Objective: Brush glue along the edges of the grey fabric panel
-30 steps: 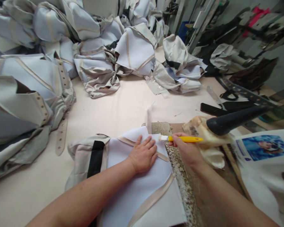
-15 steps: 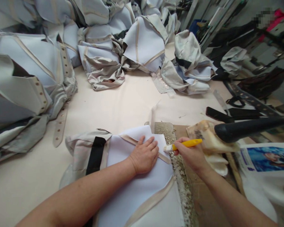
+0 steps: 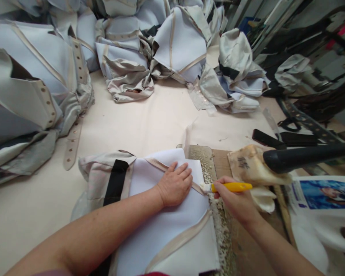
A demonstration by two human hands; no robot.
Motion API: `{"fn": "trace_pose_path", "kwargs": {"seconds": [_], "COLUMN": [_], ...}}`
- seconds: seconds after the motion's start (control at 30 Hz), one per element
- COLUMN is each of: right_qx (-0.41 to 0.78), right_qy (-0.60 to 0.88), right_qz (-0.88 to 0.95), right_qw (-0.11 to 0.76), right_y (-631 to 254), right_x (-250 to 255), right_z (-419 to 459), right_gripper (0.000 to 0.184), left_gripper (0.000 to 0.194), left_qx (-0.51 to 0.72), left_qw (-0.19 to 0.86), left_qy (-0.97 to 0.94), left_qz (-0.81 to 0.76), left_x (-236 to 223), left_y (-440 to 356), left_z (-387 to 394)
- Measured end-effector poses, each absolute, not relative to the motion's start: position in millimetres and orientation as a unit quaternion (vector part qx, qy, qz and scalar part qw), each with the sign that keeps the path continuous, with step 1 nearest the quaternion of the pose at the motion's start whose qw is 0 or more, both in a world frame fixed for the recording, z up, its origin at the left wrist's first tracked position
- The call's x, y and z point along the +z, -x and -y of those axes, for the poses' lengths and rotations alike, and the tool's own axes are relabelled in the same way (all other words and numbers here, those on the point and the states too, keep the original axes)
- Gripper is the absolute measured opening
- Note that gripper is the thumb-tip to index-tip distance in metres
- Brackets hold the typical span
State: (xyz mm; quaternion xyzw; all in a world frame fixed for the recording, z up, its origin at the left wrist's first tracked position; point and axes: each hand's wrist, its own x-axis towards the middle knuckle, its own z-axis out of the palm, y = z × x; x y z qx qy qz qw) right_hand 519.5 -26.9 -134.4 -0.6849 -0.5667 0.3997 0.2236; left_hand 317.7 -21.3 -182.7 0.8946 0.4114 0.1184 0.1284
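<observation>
Head view: the left hand (image 3: 175,188) lies flat, fingers spread, pinning the white panel (image 3: 166,226); the right hand (image 3: 235,201) pinches a yellow brush (image 3: 228,187), bristles at the panel's right edge. Short strokes along the tan tape would suit. A glue-crusted board (image 3: 221,226) lies beneath; a black handle (image 3: 304,156) crowds the right.

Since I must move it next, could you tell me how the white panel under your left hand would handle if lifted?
Probably floppy: the white panel lies flat, pinned by the left hand. Likely light, since similar pieces crumple in the pile.
</observation>
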Motion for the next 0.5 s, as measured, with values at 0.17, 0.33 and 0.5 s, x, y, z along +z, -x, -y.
{"fn": "trace_pose_path", "kwargs": {"seconds": [0.17, 0.33, 0.5], "right_qx": [0.39, 0.388, 0.373], "right_qy": [0.702, 0.682, 0.65], "right_qz": [0.535, 0.571, 0.618], "right_qw": [0.261, 0.242, 0.238], "right_y": [-523, -527, -532], "right_x": [-131, -136, -137], "right_z": [27, 31, 42], "right_gripper": [0.02, 0.02, 0.022], "left_gripper": [0.026, 0.021, 0.018], "left_qx": [0.131, 0.126, 0.124], "left_qw": [0.11, 0.105, 0.099], "left_qy": [-0.912, -0.922, -0.919], "left_qz": [-0.373, -0.352, -0.36], "left_x": [-184, -184, -184], "left_y": [-316, -316, -318], "left_z": [22, 20, 18]}}
